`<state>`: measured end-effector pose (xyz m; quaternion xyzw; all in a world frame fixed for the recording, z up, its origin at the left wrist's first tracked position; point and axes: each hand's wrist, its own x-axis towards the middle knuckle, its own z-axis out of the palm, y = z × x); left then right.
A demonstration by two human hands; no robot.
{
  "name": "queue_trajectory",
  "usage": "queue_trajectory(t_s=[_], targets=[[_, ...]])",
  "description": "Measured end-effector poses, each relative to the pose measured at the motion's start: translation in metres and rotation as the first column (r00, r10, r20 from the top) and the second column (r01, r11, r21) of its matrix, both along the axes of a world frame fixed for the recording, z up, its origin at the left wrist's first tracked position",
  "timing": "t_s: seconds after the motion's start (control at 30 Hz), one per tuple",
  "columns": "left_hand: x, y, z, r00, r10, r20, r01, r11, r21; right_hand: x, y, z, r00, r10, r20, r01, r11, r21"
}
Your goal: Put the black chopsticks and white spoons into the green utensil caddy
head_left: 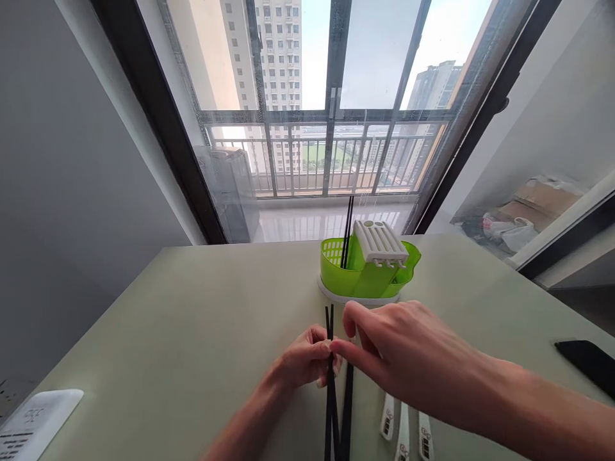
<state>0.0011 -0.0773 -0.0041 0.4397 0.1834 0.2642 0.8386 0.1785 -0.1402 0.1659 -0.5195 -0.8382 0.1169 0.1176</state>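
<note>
My left hand (307,355) is closed around a pair of black chopsticks (330,397), pinching them near their thin ends. The tips cross slightly above the fingers and the thick ends point toward me. My right hand (384,346) reaches in from the right, its thumb touching the chopsticks beside my left thumb. Its index finger is bent and apart from the thumb, with nothing visible between them; the other fingers are partly hidden. Another black chopstick (347,410) lies just right of the held pair. White utensil handles (402,435) with printed marks lie under my right forearm.
A green utensil holder (341,276) with a white slotted top (383,242) stands ahead on the table (216,320). Two black chopsticks (348,230) stand upright in its left basket. A dark phone-like object (589,365) lies far right, a white printed packet (41,422) at left.
</note>
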Motion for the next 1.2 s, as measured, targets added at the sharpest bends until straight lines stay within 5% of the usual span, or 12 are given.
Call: queue_trajectory(t_s=[0.13, 0.33, 0.5, 0.6, 0.7, 0.83, 1.2], targets=[[-0.001, -0.001, 0.000, 0.996, -0.084, 0.014, 0.083, 0.996, 0.036, -0.005, 0.012, -0.009, 0.951, -0.111, -0.290, 0.006, 0.940, -0.341], [0.003, -0.001, -0.001, 0.988, -0.125, 0.094, 0.117, 0.990, 0.083, -0.016, 0.010, -0.017, 0.798, -0.182, -0.575, -0.136, 0.874, -0.466], [0.008, -0.003, 0.004, 0.981, -0.094, 0.172, 0.080, 0.993, 0.089, -0.010, 0.010, 0.009, 0.774, -0.120, -0.622, -0.039, 0.971, -0.236], [0.010, -0.003, 0.009, 0.987, 0.098, 0.126, -0.113, 0.986, 0.121, 0.001, 0.013, 0.021, 0.830, -0.012, -0.558, 0.048, 0.998, 0.050], [0.013, 0.000, 0.014, 0.931, 0.362, -0.035, -0.342, 0.904, 0.256, 0.011, 0.015, 0.019, 0.884, 0.080, -0.461, 0.035, 0.971, 0.236], [0.016, 0.001, 0.020, 0.821, 0.556, -0.128, -0.476, 0.791, 0.385, 0.021, 0.018, 0.008, 0.915, 0.091, -0.393, 0.036, 0.952, 0.303], [0.021, -0.005, 0.026, 0.813, 0.551, -0.187, -0.392, 0.756, 0.524, 0.033, 0.027, 0.001, 0.927, 0.066, -0.370, 0.040, 0.962, 0.272]])
